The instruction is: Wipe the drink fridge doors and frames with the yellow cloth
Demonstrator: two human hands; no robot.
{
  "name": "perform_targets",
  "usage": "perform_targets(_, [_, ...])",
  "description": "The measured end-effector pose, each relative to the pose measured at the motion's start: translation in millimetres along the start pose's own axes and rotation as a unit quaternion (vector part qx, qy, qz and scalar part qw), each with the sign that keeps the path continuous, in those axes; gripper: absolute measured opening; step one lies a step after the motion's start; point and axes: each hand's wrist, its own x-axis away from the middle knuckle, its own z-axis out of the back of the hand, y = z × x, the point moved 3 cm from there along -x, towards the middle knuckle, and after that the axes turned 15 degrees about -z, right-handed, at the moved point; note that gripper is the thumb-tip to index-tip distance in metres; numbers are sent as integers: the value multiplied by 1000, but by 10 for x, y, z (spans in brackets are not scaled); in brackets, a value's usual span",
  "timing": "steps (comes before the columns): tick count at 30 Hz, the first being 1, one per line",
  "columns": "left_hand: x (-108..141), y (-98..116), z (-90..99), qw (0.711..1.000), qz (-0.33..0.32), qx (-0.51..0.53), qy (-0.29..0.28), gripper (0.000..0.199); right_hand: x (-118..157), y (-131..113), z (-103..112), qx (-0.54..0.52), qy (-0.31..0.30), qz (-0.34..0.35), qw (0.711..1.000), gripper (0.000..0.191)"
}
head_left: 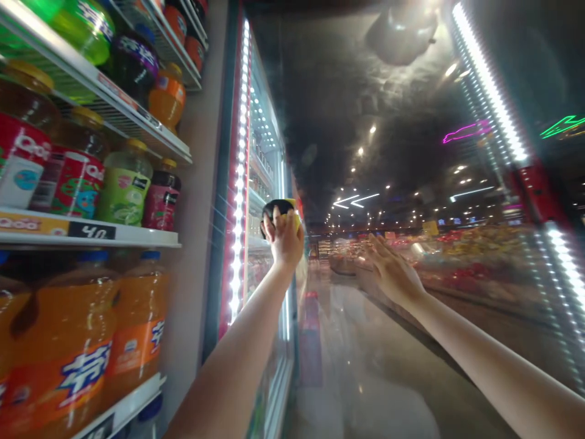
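Note:
My left hand (286,238) is raised in front of me and closed around a small black and yellow object (275,211), held near the lit edge of the cooler row. My right hand (390,268) is stretched forward with its fingers spread, flat against or just short of an open glass cooler door (411,341); I cannot tell whether it touches. The glass reflects the shop lights and blurs what lies behind it.
At my left, cooler shelves (91,235) hold orange soda bottles (73,347), red-labelled tea bottles (27,158) and green bottles (86,24). A vertical LED strip (238,183) runs along the cooler frame. An aisle with blurred goods stretches ahead.

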Motion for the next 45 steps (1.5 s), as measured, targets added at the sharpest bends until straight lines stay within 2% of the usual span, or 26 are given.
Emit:
perform_targets(3, [243, 178, -12, 993, -110, 30, -42, 48, 55, 61, 41, 9, -11, 3, 1000, 56])
perform_targets(5, [470, 32, 91, 985, -154, 33, -63, 48, 122, 131, 75, 19, -21, 4, 1000, 56])
perform_targets(7, [544, -259, 221, 993, -103, 16, -59, 46, 156, 223, 123, 29, -25, 0, 999, 55])
perform_targets(9, [422, -472, 297, 999, -31, -6, -36, 47, 138, 310, 177, 38, -27, -9, 999, 53])
perform_targets(10, [311, -490, 292, 1000, -8, -12, -27, 48, 114, 343, 203, 40, -28, -14, 999, 52])
perform_targets(12, [77, -337, 206, 1000, 21, -14, -12, 50, 60, 382, 252, 40, -25, -20, 999, 52])
perform_targets(14, [-53, -8, 69, 1000, 14, -1, -13, 51, 27, 395, 293, 37, -17, -20, 999, 53])
perform_targets(15, [-57, 170, 6, 1000, -13, 11, -22, 49, 25, 402, 310, 37, -12, -17, 999, 53])
perform_targets(17, [40, 457, -75, 988, -136, 45, -62, 49, 52, 437, 340, 35, -7, -7, 999, 52])
perform_targets(18, [120, 520, -82, 977, -191, 58, -79, 49, 74, 472, 355, 33, -5, -3, 999, 51])
perform_targets(19, [193, 516, -69, 970, -218, 63, -85, 49, 98, 520, 371, 30, -4, 0, 1000, 51])
perform_targets(21, [256, 379, -20, 978, -189, 54, -71, 47, 130, 648, 406, 23, -1, -2, 1000, 50])
perform_targets(23, [183, 237, 4, 995, -86, 39, -26, 46, 130, 789, 433, 23, 3, -10, 1000, 51])
perform_targets(25, [22, 275, -48, 999, 12, 35, 20, 48, 97, 911, 441, 27, 4, -17, 999, 53])
perform_targets(27, [-135, 527, -168, 997, 44, 41, 42, 49, 53, 1006, 426, 31, 3, -26, 999, 56])
perform_targets(28, [-182, 704, -237, 998, 27, 47, 41, 48, 36, 1046, 414, 32, 3, -29, 999, 57])
perform_targets(29, [-198, 887, -303, 998, -12, 54, 29, 47, 26, 1084, 401, 32, 3, -31, 999, 58])
perform_targets(31, [-139, 1196, -398, 988, -135, 73, -14, 44, 31, 1169, 382, 31, 2, -27, 999, 59])
perform_targets(33, [-33, 1342, -421, 965, -243, 87, -57, 43, 58, 1283, 382, 33, -1, -13, 999, 59])
perform_targets(34, [-10, 1355, -411, 957, -267, 87, -69, 44, 72, 1352, 391, 36, -2, -5, 999, 59])
perform_targets(36, [-91, 1332, -377, 968, -233, 72, -62, 45, 82, 1511, 429, 43, 0, 7, 999, 58])
perform_targets(38, [-305, 1376, -382, 991, -124, 52, -25, 48, 60, 1678, 482, 47, 10, 6, 999, 56])
perform_targets(40, [-516, 1601, -465, 998, -31, 45, 16, 50, 19, 1832, 530, 50, 19, -1, 999, 54])
perform_targets(41, [-581, 1780, -533, 998, -18, 49, 25, 51, -1, 1902, 547, 53, 22, -5, 998, 53])
perform_targets(43, [-590, 2183, -686, 996, -66, 64, 18, 48, -22, 2037, 562, 63, 23, -7, 998, 52])
perform_targets(45, [-461, 2504, -805, 982, -169, 78, -15, 45, -15, 2179, 556, 73, 20, -2, 997, 51])
